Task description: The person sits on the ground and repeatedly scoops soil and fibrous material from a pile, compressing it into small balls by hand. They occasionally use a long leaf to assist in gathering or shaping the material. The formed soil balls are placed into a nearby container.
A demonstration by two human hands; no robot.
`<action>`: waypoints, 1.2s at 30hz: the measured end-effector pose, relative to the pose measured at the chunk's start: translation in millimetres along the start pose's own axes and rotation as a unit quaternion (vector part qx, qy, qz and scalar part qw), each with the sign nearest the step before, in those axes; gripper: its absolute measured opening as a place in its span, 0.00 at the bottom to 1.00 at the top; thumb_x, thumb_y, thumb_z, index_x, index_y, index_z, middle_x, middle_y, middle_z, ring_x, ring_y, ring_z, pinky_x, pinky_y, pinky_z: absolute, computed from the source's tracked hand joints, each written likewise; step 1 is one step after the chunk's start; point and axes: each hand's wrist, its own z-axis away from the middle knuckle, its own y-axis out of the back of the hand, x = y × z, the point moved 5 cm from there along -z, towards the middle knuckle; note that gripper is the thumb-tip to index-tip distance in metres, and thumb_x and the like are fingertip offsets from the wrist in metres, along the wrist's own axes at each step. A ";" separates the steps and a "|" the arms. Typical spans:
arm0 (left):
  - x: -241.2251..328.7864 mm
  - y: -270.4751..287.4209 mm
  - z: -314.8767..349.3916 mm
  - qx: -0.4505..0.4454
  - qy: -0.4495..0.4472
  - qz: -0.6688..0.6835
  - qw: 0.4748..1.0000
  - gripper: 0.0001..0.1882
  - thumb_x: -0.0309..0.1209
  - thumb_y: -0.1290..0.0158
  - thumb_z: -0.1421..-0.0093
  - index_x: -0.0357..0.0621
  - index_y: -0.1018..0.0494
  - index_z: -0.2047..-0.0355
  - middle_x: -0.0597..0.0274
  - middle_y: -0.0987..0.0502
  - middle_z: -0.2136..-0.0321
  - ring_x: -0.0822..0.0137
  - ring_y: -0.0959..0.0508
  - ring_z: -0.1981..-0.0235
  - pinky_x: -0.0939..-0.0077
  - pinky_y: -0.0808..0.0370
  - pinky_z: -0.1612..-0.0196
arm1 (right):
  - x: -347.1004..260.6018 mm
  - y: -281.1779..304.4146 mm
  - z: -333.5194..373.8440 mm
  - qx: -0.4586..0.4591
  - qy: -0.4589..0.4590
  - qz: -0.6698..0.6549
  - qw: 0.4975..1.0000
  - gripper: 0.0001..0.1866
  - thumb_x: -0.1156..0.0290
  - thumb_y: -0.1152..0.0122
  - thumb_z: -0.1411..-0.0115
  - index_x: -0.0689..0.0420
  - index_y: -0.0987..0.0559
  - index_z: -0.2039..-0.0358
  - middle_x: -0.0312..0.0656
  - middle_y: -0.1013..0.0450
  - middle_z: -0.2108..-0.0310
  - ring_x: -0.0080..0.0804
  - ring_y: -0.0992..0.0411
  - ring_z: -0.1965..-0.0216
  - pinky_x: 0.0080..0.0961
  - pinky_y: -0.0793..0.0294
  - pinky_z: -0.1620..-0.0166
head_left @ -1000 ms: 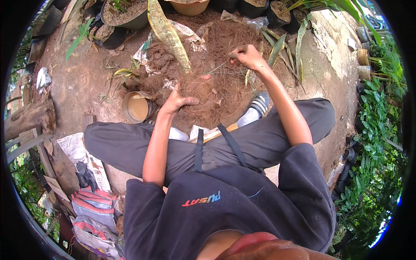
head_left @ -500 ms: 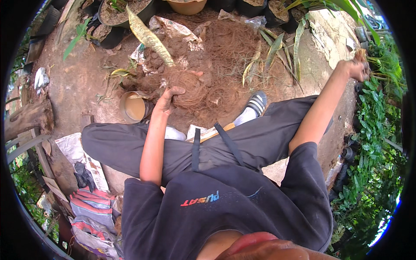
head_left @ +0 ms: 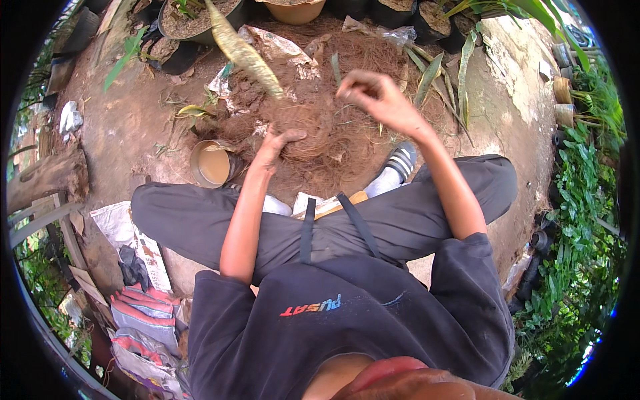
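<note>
My left hand (head_left: 275, 148) grips a ball of brown coconut fibre (head_left: 304, 127) with its thumb lying across the side. Out of the ball's top a long yellow-green mottled snake plant leaf (head_left: 245, 56) slants up to the left. My right hand (head_left: 379, 100) is raised to the right of the ball, apart from it. Its fingers are curled in, slightly blurred, and whatever they may pinch is too thin to make out. Loose coconut fibre (head_left: 357, 63) lies heaped on the ground behind and around both hands.
A round container of brown liquid (head_left: 213, 165) stands left of the fibre. Cut leaves (head_left: 467, 79) lie to the right. Dark pots (head_left: 200, 21) and a tan pot (head_left: 293, 9) line the back. A log (head_left: 50, 175) and striped sacks (head_left: 143, 310) sit at left; green plants (head_left: 577, 193) edge the right.
My right hand has swung in from far out on the right to near the fibre ball. My left hand keeps its grip on the ball, which sits slightly farther right in view.
</note>
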 end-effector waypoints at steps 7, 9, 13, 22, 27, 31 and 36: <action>-20.1 -22.8 5.5 -0.074 0.031 -0.084 0.993 0.36 0.32 0.35 0.50 0.38 0.39 0.44 0.56 0.27 0.52 0.66 0.25 0.52 0.70 0.27 0.49 | 16.3 -56.9 6.6 -0.089 0.023 0.050 0.994 0.18 0.65 0.43 0.40 0.66 0.25 0.55 0.47 0.24 0.67 0.30 0.27 0.66 0.28 0.28 0.62; -19.0 -28.9 17.1 -0.040 0.066 -0.140 0.987 0.43 0.38 0.35 0.49 0.34 0.47 0.40 0.51 0.30 0.49 0.64 0.27 0.50 0.70 0.27 0.48 | 16.1 -60.5 7.5 -0.065 0.090 0.124 0.986 0.20 0.61 0.43 0.42 0.66 0.24 0.57 0.56 0.24 0.67 0.48 0.23 0.62 0.36 0.27 0.60; -14.6 -36.3 24.2 -0.062 0.050 -0.153 0.985 0.39 0.43 0.34 0.50 0.36 0.39 0.45 0.56 0.28 0.52 0.67 0.26 0.53 0.70 0.28 0.50 | 20.2 -63.4 5.5 -0.069 -0.027 0.079 0.994 0.18 0.61 0.42 0.43 0.65 0.22 0.62 0.54 0.23 0.67 0.49 0.23 0.63 0.37 0.27 0.60; -40.5 -13.0 10.1 -0.050 -0.145 -0.031 0.988 0.32 0.51 0.54 0.39 0.36 0.36 0.45 0.53 0.27 0.51 0.64 0.25 0.52 0.69 0.28 0.47 | 18.3 -65.5 7.3 0.037 -0.017 0.071 0.997 0.11 0.68 0.40 0.45 0.65 0.25 0.73 0.37 0.36 0.84 0.19 0.41 0.80 0.24 0.37 0.74; -29.5 -27.5 9.2 -0.019 0.068 0.040 0.997 0.33 0.52 0.53 0.40 0.37 0.35 0.45 0.54 0.27 0.50 0.64 0.25 0.52 0.66 0.28 0.46 | 18.3 -56.7 6.6 0.040 -0.056 0.087 0.994 0.12 0.67 0.39 0.45 0.64 0.25 0.73 0.34 0.38 0.85 0.18 0.43 0.80 0.22 0.39 0.74; -38.2 -11.3 -2.5 -0.022 0.049 0.093 0.994 0.33 0.52 0.53 0.40 0.37 0.34 0.46 0.53 0.26 0.51 0.62 0.24 0.53 0.65 0.27 0.47 | 20.5 -45.3 3.0 0.064 -0.042 0.063 0.995 0.12 0.66 0.38 0.45 0.64 0.25 0.73 0.31 0.39 0.84 0.16 0.43 0.78 0.19 0.40 0.73; -20.0 -12.0 6.5 -0.065 0.049 0.136 0.987 0.33 0.52 0.56 0.40 0.36 0.35 0.45 0.49 0.27 0.50 0.58 0.24 0.52 0.60 0.26 0.47 | 21.8 -32.0 -1.0 0.041 -0.039 0.023 0.998 0.13 0.64 0.37 0.44 0.62 0.25 0.74 0.27 0.41 0.82 0.14 0.45 0.77 0.17 0.43 0.73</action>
